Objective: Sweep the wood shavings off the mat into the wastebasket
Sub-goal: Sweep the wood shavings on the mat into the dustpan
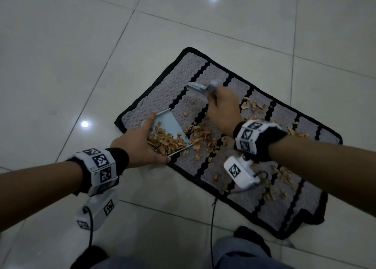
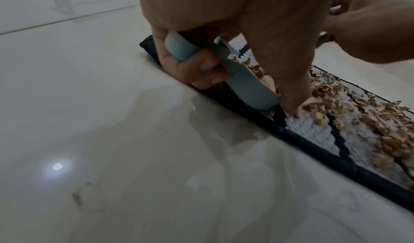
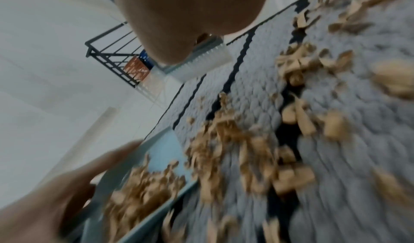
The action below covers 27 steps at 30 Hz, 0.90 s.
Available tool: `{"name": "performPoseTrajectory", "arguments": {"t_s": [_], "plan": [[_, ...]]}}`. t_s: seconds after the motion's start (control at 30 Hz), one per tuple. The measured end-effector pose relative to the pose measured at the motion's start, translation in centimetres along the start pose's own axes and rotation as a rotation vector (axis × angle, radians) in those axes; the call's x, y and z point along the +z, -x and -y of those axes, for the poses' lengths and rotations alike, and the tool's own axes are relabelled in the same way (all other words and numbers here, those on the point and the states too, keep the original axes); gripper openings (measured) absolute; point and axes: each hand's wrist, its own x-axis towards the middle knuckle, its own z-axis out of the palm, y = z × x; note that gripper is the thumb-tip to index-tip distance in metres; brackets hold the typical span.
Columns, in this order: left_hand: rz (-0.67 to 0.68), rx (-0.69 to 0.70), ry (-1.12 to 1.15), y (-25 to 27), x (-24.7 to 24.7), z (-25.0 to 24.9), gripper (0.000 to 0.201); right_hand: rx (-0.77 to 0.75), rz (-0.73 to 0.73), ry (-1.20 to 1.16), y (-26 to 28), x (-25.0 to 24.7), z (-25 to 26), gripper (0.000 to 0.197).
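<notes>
Dustpan (image 1: 168,124) is gripped by the left hand (image 1: 138,148), shavings (image 1: 164,141) beside its fingers. Brush (image 1: 198,87) is clutched by the right hand (image 1: 222,110).

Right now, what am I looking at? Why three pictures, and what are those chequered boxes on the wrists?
No machine here: a person's two bare hands at work. The big picture comes from a camera on the head, looking down. The other two come from small cameras strapped under each wrist, looking along the fingers; the chequered wristbands carry them. On the tiled floor lies a grey mat with black stripes, strewn with tan shavings. The left hand grips a pale blue dustpan, its edge on the mat, some shavings already in it. The right hand holds a small brush over the mat.
</notes>
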Motion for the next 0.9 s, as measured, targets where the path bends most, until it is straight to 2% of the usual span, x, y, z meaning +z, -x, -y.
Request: {"name": "performPoseTrajectory", "arguments": {"t_s": [0.1,0.17,0.23,0.3,0.4,0.57,0.67,0.77,0.9], "plan": [[-0.005,-0.003,-0.009,0.0,0.1,-0.1,0.138,-0.042,0.123,0.008,-2.7,0.0,-1.0,0.024],[-0.006,-0.002,-0.009,-0.1,0.1,-0.1,0.138,-0.087,0.273,-0.012,-3.2,-0.3,-1.1,0.022],[-0.002,0.001,-0.007,-0.2,0.0,-0.1,0.138,-0.113,0.352,-0.022,-2.6,-0.5,-1.1,0.026],[0.012,0.004,-0.004,-0.3,0.0,0.1,0.139,-0.127,0.377,-0.037,-1.0,-0.8,-0.8,0.028],[0.044,0.023,0.003,-0.8,-0.4,0.4,0.141,-0.179,0.41,-0.07,1.9,-1.7,-0.5,0.019],[0.073,0.031,-0.048,-1.6,-1.5,0.4,0.143,-0.104,0.336,-0.088,3.9,-4.3,0.3,0.023],[0.074,0.028,-0.085,-1.6,-1.9,0.5,0.141,-0.065,0.454,-0.131,6.0,-5.4,0.8,0.012],[0.062,0.04,-0.068,-1.4,-1.7,0.6,0.14,-0.021,0.614,-0.166,8.2,-5.7,1.0,0.011],[0.064,0.043,-0.052,-1.3,-1.7,0.5,0.139,-0.105,0.731,-0.125,9.0,-4.9,0.5,0.016]]}}
